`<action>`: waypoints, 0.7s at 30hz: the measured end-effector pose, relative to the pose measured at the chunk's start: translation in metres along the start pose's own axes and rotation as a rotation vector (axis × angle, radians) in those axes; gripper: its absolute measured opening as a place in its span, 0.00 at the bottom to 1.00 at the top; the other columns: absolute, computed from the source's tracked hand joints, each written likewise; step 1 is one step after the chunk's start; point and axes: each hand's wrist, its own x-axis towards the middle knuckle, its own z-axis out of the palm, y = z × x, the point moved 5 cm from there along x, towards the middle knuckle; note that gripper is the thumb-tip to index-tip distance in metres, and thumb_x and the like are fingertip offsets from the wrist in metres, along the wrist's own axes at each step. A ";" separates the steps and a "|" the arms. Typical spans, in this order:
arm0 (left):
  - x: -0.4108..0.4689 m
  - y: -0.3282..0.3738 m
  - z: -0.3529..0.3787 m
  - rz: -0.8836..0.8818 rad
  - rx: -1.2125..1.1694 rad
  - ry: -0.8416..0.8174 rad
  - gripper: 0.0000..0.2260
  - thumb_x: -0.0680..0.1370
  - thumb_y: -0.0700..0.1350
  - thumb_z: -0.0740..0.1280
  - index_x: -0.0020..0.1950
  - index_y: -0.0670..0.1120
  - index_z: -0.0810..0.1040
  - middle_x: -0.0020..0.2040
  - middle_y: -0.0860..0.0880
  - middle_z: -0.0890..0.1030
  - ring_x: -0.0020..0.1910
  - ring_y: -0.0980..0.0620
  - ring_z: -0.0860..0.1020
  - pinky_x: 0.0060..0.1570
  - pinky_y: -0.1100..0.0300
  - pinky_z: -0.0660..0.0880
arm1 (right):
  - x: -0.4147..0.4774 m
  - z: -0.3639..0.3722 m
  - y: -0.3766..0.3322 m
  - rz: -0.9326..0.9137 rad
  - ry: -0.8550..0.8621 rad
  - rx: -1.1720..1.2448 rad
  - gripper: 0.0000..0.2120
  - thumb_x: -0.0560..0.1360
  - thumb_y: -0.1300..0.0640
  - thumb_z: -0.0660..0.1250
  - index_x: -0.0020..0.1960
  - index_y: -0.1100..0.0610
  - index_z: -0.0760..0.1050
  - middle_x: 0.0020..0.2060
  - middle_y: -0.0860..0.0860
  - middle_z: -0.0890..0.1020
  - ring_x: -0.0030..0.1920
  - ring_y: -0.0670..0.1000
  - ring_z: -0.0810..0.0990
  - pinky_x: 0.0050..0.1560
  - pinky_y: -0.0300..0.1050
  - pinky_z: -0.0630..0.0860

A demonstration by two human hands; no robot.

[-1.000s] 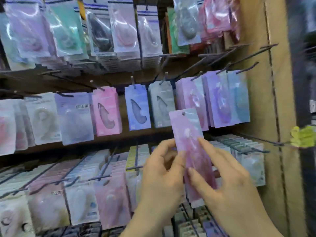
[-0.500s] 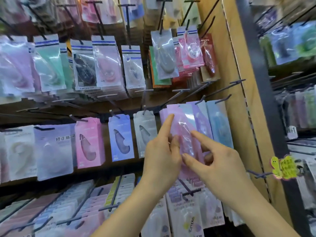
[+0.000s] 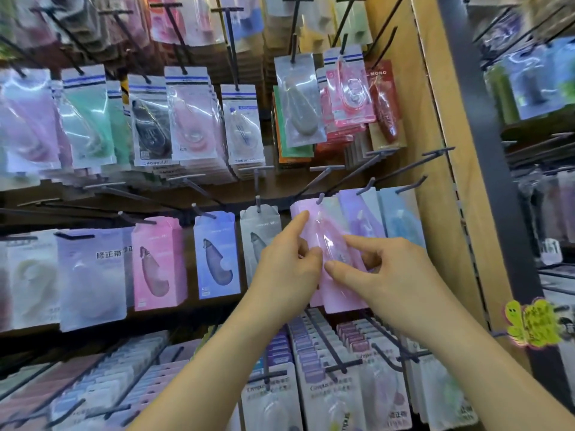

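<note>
Left hand (image 3: 287, 269), right hand (image 3: 392, 275), fingers (image 3: 298, 223) pinching

Pegged rack (image 3: 431, 157) full of packets (image 3: 216, 253)

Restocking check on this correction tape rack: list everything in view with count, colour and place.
pink pack: one, pale pink, middle row, top at a peg hook tip
peg hooks: many, dark grey, sticking out of every row
pink boxed tape: one in front, pink, middle row left
blue boxed tape: one in front, blue, beside the pink one
grey boxed tape: one in front, grey, partly behind the left hand
red MONO pack: one in front, red, upper row right end
side panel: one, tan wood, right of rack
tag: one, yellow-green, far right
left hand: holds the pink pack
right hand: pinches it
</note>
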 end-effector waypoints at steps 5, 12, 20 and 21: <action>-0.025 -0.013 0.007 -0.107 -0.072 -0.197 0.36 0.74 0.40 0.68 0.77 0.60 0.57 0.47 0.49 0.80 0.39 0.51 0.79 0.47 0.47 0.80 | 0.009 0.005 0.010 0.047 -0.008 -0.117 0.12 0.75 0.43 0.66 0.55 0.44 0.80 0.24 0.43 0.72 0.33 0.44 0.72 0.32 0.36 0.65; -0.021 -0.026 0.014 -0.012 0.244 -0.199 0.40 0.75 0.47 0.72 0.78 0.61 0.52 0.46 0.48 0.82 0.43 0.48 0.81 0.48 0.48 0.80 | 0.013 0.018 0.006 0.029 0.038 -0.401 0.23 0.77 0.40 0.61 0.71 0.45 0.68 0.55 0.53 0.80 0.57 0.55 0.77 0.54 0.49 0.74; -0.022 -0.034 0.009 0.008 0.581 -0.180 0.35 0.78 0.49 0.66 0.77 0.60 0.48 0.38 0.53 0.79 0.42 0.50 0.80 0.47 0.51 0.78 | 0.022 0.039 0.009 -0.006 0.077 -0.748 0.17 0.79 0.45 0.58 0.64 0.50 0.66 0.45 0.52 0.79 0.48 0.57 0.80 0.37 0.45 0.66; -0.024 -0.035 0.008 0.008 0.589 -0.185 0.34 0.78 0.49 0.65 0.77 0.61 0.48 0.39 0.53 0.80 0.42 0.51 0.80 0.47 0.51 0.78 | 0.023 0.041 0.011 -0.008 0.083 -0.763 0.15 0.80 0.47 0.58 0.63 0.52 0.67 0.46 0.52 0.80 0.48 0.57 0.81 0.36 0.45 0.66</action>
